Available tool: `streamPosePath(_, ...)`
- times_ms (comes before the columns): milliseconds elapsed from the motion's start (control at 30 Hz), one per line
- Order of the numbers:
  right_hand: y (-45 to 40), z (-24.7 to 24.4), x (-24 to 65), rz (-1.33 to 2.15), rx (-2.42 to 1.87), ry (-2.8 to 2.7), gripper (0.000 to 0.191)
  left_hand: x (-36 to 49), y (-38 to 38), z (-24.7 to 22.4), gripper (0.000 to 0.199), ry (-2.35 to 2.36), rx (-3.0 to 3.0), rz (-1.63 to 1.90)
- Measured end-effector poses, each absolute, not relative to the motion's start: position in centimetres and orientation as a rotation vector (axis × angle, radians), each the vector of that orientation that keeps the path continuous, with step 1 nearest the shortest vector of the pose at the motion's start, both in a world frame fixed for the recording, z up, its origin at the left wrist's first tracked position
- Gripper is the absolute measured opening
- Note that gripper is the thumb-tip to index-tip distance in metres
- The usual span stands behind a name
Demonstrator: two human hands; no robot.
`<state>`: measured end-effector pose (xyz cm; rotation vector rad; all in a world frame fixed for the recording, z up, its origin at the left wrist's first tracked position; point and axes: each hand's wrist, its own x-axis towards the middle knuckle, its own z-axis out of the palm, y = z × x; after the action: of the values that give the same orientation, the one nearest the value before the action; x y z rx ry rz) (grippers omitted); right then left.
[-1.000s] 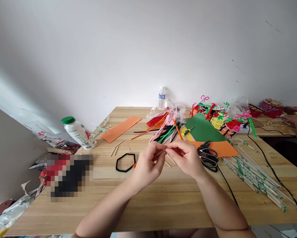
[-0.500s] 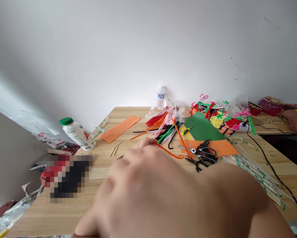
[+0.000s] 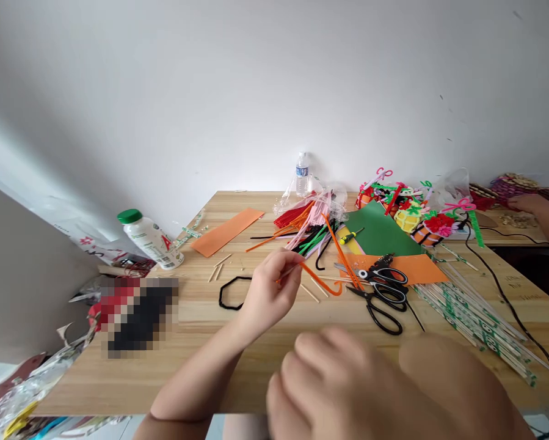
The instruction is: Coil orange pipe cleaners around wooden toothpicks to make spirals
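An orange pipe cleaner [image 3: 320, 281] with a curled end is pinched in my left hand [image 3: 270, 290], above the middle of the table. Beside that hand, partly behind it, a black pipe cleaner [image 3: 221, 296] bent into a many-sided ring lies on the wood. My right hand [image 3: 342, 385] is close to the camera, blurred, its fingers curled in; whatever it may hold is hidden. Black-handled scissors [image 3: 384, 318] lie beyond it, next to a second pair [image 3: 388, 278] and some short wooden sticks [image 3: 313, 290].
Bundled pipe cleaners [image 3: 308, 217], green card [image 3: 377, 226], orange card [image 3: 228, 232] and a yellow screwdriver [image 3: 351, 236] lie toward the back. Decorated pipe-cleaner baskets [image 3: 432, 229] and wrapped sticks [image 3: 480, 333] are at right. A white bottle [image 3: 150, 241] stands left. Another person's hand [image 3: 530, 205] is far right.
My right hand has moved down toward me, uncovering my left hand with the orange pipe cleaner, the black ring and more of the scissors. The view has shifted slightly.
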<state>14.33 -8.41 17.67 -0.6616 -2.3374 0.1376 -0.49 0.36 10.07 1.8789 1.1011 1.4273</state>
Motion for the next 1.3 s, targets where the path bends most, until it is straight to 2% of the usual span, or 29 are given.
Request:
streamPosePath(67,-6.0,16.4,15.2,0.063,-0.739,-2.35,0.015,-0.4,0.3,10.1,0.009,1.015,1.83,1.454)
streamPosePath(167,-2.0,13.8,16.1,0.024,-0.898,-1.987,0.007,0.0,0.4,9.8,0.009,0.882,1.736,1.476)
streamPosePath(367,1.1,10.7,16.3,0.766,-0.815,-1.791,0.011,1.1,0.8,9.1,0.011,0.755,1.574,1.563)
streamPosePath(567,1.3,10.6,16.8,0.591,-0.777,-1.845,0.009,1.6,0.6,8.8,0.011,0.746,1.501,1.58)
streamPosePath(733,2.1,10.4,17.0,0.949,-0.763,-1.71,0.014,1.5,0.9,8.5,0.016,0.648,1.282,1.469)
streamPosePath(833,2.5,10.4,17.1,0.891,-0.714,-1.732,0.012,1.6,1.2,8.3,0.016,0.567,1.141,1.369)
streamPosePath(933,2.8,10.5,17.3,0.673,-0.665,-1.825,0.005,1.7,1.3,8.4,0.02,0.565,1.037,1.317)
streamPosePath(1067,3.2,10.5,17.5,0.371,-0.562,-1.896,0.017,1.9,1.4,8.6,0.02,0.585,0.987,1.349)
streamPosePath(1300,3.6,10.0,17.7,0.361,-0.553,-1.903,0.023,1.9,1.4,8.8,0.025,0.654,0.923,1.317)
